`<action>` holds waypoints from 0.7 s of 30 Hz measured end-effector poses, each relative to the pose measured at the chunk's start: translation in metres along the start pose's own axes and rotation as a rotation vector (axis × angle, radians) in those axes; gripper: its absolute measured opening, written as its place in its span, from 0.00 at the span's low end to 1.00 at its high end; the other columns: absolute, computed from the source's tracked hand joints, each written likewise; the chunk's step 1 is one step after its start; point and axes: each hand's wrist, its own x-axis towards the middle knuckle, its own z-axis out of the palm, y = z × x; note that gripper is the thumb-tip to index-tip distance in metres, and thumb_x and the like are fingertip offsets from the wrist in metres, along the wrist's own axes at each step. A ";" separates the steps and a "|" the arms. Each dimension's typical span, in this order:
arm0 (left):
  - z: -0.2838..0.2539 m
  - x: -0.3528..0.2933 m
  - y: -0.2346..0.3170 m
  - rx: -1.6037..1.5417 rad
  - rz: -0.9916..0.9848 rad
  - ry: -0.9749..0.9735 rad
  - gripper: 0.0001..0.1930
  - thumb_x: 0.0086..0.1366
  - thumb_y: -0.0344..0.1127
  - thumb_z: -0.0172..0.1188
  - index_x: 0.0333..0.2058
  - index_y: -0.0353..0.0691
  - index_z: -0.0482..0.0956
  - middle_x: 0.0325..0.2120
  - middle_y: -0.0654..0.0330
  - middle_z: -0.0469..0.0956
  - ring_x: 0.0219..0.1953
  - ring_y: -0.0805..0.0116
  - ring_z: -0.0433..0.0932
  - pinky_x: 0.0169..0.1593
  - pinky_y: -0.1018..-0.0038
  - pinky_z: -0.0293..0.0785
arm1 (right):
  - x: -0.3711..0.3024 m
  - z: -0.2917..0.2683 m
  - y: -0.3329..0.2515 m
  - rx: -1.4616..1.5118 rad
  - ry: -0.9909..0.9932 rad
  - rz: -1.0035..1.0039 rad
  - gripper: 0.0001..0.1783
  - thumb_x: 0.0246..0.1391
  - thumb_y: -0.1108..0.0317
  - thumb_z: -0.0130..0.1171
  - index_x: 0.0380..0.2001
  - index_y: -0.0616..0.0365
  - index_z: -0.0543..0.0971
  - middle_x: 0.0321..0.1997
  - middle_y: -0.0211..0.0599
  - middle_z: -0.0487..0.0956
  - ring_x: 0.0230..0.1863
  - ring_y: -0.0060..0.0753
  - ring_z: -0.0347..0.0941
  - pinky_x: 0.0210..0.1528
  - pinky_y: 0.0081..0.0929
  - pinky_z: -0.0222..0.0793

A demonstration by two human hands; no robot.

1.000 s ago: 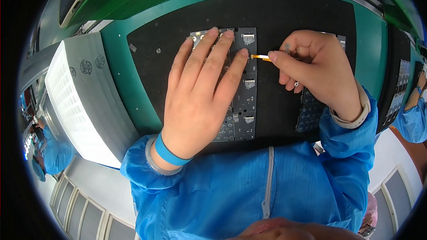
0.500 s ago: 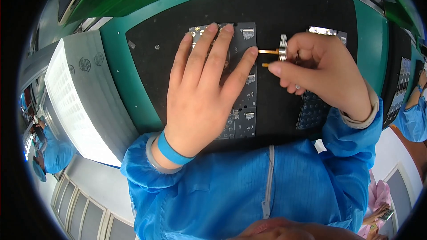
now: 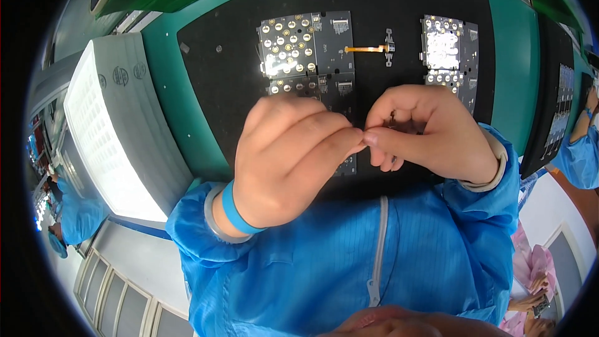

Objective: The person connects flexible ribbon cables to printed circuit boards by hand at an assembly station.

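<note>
My left hand (image 3: 290, 159) is closed, its thumb and forefinger pinched together over the lower part of the left circuit board (image 3: 334, 56). My right hand (image 3: 437, 134) is closed too, and its thumb and forefinger tips meet the left fingertips. Small dark and metallic bits show between the right fingers, seemingly part of a second flex cable; whatever lies in the pinch is hidden. Beyond the hands, an orange flex cable (image 3: 368, 49) lies with one end on the left board's right edge. Its metal-bracketed end (image 3: 390, 48) rests on the black mat.
A second circuit board (image 3: 471, 40) with shiny round contacts lies at the right on the black mat (image 3: 399, 0). A white tray-like box (image 3: 93, 118) stands at the left on the green bench (image 3: 206, 143). More boards (image 3: 561, 100) lie far right near another person's arm (image 3: 580, 156).
My right hand has let go of the orange flex cable, which stays by the board. Both hands have drawn toward me; the left has lifted off the board and closed, fingertips meeting the right's.
</note>
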 end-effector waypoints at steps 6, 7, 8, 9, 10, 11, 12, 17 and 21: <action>0.006 -0.013 -0.001 0.276 0.063 -0.034 0.15 0.39 0.29 0.58 0.30 0.31 0.79 0.31 0.53 0.76 0.36 0.59 0.74 0.38 0.65 0.72 | 0.004 0.005 0.000 -0.214 0.081 0.014 0.07 0.54 0.70 0.57 0.29 0.65 0.76 0.20 0.35 0.78 0.21 0.20 0.75 0.22 0.16 0.68; 0.002 -0.013 0.000 0.291 0.034 -0.038 0.15 0.39 0.29 0.58 0.30 0.31 0.78 0.31 0.53 0.75 0.36 0.58 0.74 0.39 0.65 0.72 | 0.004 0.004 -0.001 -0.271 0.129 0.011 0.07 0.55 0.71 0.57 0.29 0.65 0.76 0.20 0.33 0.78 0.21 0.18 0.75 0.22 0.14 0.68; -0.003 -0.013 0.002 0.301 -0.020 -0.056 0.14 0.39 0.28 0.60 0.30 0.33 0.78 0.31 0.54 0.75 0.36 0.58 0.74 0.39 0.65 0.71 | 0.004 0.004 -0.001 -0.329 0.177 0.009 0.06 0.56 0.72 0.57 0.30 0.64 0.76 0.21 0.31 0.78 0.21 0.16 0.74 0.23 0.11 0.68; -0.007 -0.011 0.004 0.302 -0.016 -0.055 0.14 0.39 0.28 0.60 0.30 0.33 0.78 0.31 0.54 0.75 0.36 0.58 0.74 0.39 0.65 0.71 | 0.005 0.004 -0.001 -0.330 0.181 0.007 0.06 0.56 0.72 0.57 0.30 0.64 0.76 0.21 0.31 0.78 0.21 0.16 0.74 0.23 0.11 0.68; -0.009 -0.010 0.003 0.359 -0.070 -0.042 0.12 0.42 0.26 0.62 0.30 0.33 0.78 0.30 0.55 0.76 0.35 0.58 0.73 0.38 0.66 0.70 | 0.008 0.002 0.000 -0.383 0.216 0.010 0.06 0.56 0.71 0.57 0.30 0.64 0.76 0.21 0.31 0.78 0.21 0.16 0.74 0.22 0.11 0.68; -0.010 -0.008 0.003 0.417 -0.124 -0.029 0.11 0.44 0.24 0.65 0.29 0.34 0.78 0.30 0.56 0.76 0.34 0.58 0.73 0.38 0.68 0.69 | 0.010 0.002 0.001 -0.437 0.253 0.013 0.06 0.56 0.71 0.57 0.30 0.64 0.76 0.20 0.31 0.78 0.21 0.16 0.74 0.22 0.12 0.68; -0.009 -0.008 0.001 0.361 -0.136 -0.021 0.11 0.44 0.24 0.66 0.30 0.35 0.78 0.30 0.57 0.76 0.34 0.58 0.73 0.38 0.68 0.69 | 0.011 0.002 0.002 -0.388 0.261 -0.022 0.08 0.54 0.70 0.58 0.27 0.66 0.76 0.19 0.36 0.78 0.20 0.20 0.75 0.22 0.16 0.69; 0.001 -0.012 -0.001 0.100 -0.113 0.016 0.13 0.43 0.23 0.68 0.31 0.35 0.79 0.30 0.58 0.77 0.34 0.60 0.73 0.36 0.70 0.70 | 0.007 0.006 0.000 -0.166 0.105 -0.017 0.08 0.56 0.69 0.57 0.29 0.65 0.76 0.20 0.34 0.78 0.22 0.20 0.75 0.23 0.14 0.69; 0.003 -0.011 0.003 0.068 -0.080 0.059 0.12 0.44 0.23 0.68 0.31 0.35 0.80 0.31 0.58 0.77 0.34 0.61 0.73 0.36 0.72 0.70 | 0.006 0.009 0.003 -0.117 0.086 -0.028 0.08 0.56 0.69 0.57 0.29 0.65 0.76 0.21 0.34 0.78 0.22 0.19 0.75 0.24 0.14 0.70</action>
